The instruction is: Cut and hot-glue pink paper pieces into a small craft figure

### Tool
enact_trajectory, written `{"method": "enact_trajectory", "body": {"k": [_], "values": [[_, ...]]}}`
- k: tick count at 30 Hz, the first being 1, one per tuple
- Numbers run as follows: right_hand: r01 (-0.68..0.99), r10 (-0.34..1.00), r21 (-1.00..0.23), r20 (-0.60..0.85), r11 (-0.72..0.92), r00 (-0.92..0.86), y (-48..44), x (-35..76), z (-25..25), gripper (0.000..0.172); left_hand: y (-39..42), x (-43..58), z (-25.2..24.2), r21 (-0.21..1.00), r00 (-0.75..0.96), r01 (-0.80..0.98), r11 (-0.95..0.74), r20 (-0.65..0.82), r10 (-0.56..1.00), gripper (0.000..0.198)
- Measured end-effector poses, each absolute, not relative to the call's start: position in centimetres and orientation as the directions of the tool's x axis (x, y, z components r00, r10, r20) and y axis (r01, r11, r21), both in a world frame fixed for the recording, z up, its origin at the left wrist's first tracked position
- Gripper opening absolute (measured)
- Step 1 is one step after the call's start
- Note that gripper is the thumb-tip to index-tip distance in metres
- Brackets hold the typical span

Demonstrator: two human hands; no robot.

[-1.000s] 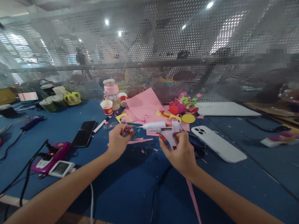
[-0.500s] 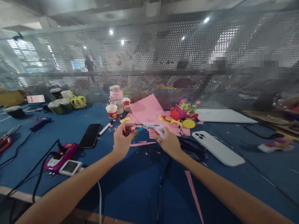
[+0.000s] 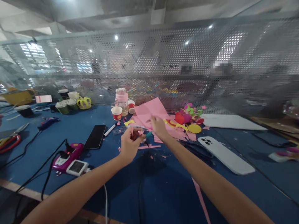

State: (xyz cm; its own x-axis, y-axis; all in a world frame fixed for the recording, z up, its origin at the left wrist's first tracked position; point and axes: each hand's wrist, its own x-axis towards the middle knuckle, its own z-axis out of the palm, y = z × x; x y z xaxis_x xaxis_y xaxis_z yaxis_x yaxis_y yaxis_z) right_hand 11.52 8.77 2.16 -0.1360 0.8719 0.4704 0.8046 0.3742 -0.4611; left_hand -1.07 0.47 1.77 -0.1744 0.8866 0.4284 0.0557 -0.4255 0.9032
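My left hand point(image 3: 130, 144) is closed, pinching a small pink paper piece point(image 3: 141, 133) with a green strip point(image 3: 149, 134) sticking out to the right. My right hand point(image 3: 158, 127) hovers over the pink paper sheets point(image 3: 151, 109), smeared by motion. Its fingers are too blurred to read, and no glue gun shows in it. A bit of white with a dark cord, apparently the glue gun point(image 3: 144, 141), lies just behind my left fingertips, mostly hidden. Thin pink paper strips and scraps lie on the blue table below.
A black phone point(image 3: 95, 137), a white marker point(image 3: 110, 129) and a magenta power strip point(image 3: 67, 157) lie left. Paper cups point(image 3: 116, 113) and a pink-lidded bottle point(image 3: 121, 101) stand behind. Dark-handled scissors point(image 3: 198, 150) and a white phone point(image 3: 226, 155) are right, near colourful paper cutouts point(image 3: 187, 115).
My right hand has let go of the white glue gun and moved up over the pink paper. My left hand keeps its pinch. The whole view has shifted slightly.
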Motion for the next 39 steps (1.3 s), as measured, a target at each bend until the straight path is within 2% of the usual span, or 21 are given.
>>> {"method": "enact_trajectory", "body": {"k": [1,2,3,6,8,9,12,17,19,22,24,26,29,31,36,39], "values": [[0.776,0.863,-0.507,0.497,0.375,-0.093,8.6,11.9,3.0,0.042,0.5,-1.1,1.7,0.906,-0.175,0.056,-0.419,0.422,0.889,0.018],[0.661,0.832,-0.600,0.550,0.450,-0.067,8.2,12.1,3.8,0.044,0.5,-1.0,1.7,0.910,-0.172,0.053,-0.411,0.414,0.894,0.018],[0.538,0.790,-0.637,0.607,0.552,-0.091,7.6,12.2,4.6,0.041,0.5,-1.0,1.7,0.914,-0.167,0.045,-0.402,0.404,0.899,0.018],[0.328,0.680,-0.595,0.659,0.733,-0.322,5.0,11.4,6.2,0.025,0.6,-0.9,1.5,0.919,-0.139,-0.005,-0.395,0.390,0.910,0.016],[0.329,0.634,-0.543,0.646,0.773,-0.425,3.6,10.3,6.7,0.021,0.8,-0.8,1.3,0.915,-0.139,-0.029,-0.401,0.394,0.909,0.016],[0.342,0.649,-0.552,0.634,0.761,-0.421,3.2,9.8,6.8,0.015,0.9,-0.8,1.3,0.915,-0.154,-0.029,-0.402,0.393,0.906,0.018],[0.352,0.717,-0.624,0.605,0.697,-0.347,2.9,8.7,6.7,0.004,1.1,-0.8,1.2,0.916,-0.218,0.005,-0.401,0.392,0.894,0.021],[0.111,0.767,-0.773,0.581,0.625,-0.272,3.5,9.1,7.9,0.014,1.2,-0.9,1.3,0.922,-0.157,0.005,-0.386,0.382,0.911,0.012],[0.063,0.765,-0.769,0.618,0.636,-0.183,3.3,10.1,9.1,0.021,1.1,-1.0,1.3,0.936,-0.137,0.014,-0.352,0.351,0.926,0.016],[0.076,0.714,-0.713,0.700,0.697,0.025,2.5,12.1,10.5,0.027,1.1,-1.1,1.4,0.939,-0.137,0.030,-0.342,0.343,0.929,0.019],[0.076,0.700,-0.706,0.709,0.705,0.090,1.8,13.6,10.5,0.029,1.0,-1.0,1.5,0.937,-0.126,0.031,-0.348,0.349,0.928,0.018],[0.052,0.759,-0.760,0.650,0.648,0.042,1.3,14.9,9.7,0.029,1.0,-0.9,1.5,0.937,-0.115,0.032,-0.349,0.350,0.930,0.018],[0.065,0.879,-0.879,0.462,0.471,-0.120,0.7,16.2,7.2,0.035,0.9,-0.9,1.4,0.940,-0.115,0.069,-0.334,0.340,0.933,0.020],[0.082,0.931,-0.935,0.330,0.345,-0.155,0.3,16.7,5.3,0.042,0.8,-0.9,1.2,0.933,-0.122,0.141,-0.331,0.348,0.930,0.021],[0.126,0.955,-0.978,0.127,0.165,-0.267,-0.6,17.3,2.1,0.047,0.8,-1.1,0.9,0.844,-0.083,0.334,-0.420,0.470,0.879,0.017],[0.108,0.930,-0.992,0.026,0.071,-0.366,-0.8,17.4,1.2,0.040,0.9,-1.1,1.0,0.780,-0.049,0.414,-0.470,0.534,0.844,0.016]]}}
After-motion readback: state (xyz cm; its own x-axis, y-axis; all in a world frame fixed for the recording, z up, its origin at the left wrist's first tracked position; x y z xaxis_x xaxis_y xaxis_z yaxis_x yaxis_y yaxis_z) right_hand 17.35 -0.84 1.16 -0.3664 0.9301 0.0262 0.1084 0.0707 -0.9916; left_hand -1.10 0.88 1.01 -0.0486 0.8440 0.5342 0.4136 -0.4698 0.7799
